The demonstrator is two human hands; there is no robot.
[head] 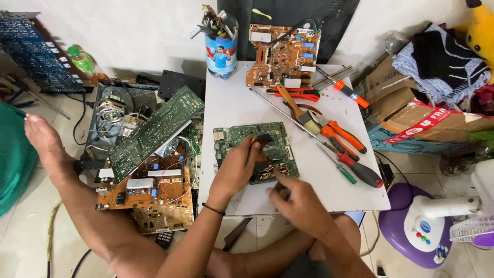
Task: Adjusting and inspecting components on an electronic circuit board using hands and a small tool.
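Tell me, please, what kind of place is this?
Probably a home electronics repair corner. A low white table holds a green circuit board, pliers and screwdrivers. More circuit boards are piled on the tiled floor beside it.

— Where's the left hand (237, 163)?

— Up near the middle, knuckles toward us, fingers curled in and pinched shut around something small and dark. The forearm runs down toward seven o'clock, with a dark band around the wrist.

— And the right hand (298, 200)?

— Lower, at about four o'clock from the left one, a bit blurred. Back of the hand up, fingers bent, pointing toward ten o'clock. Whether it grips anything, I can't tell. Its forearm leaves toward five o'clock.
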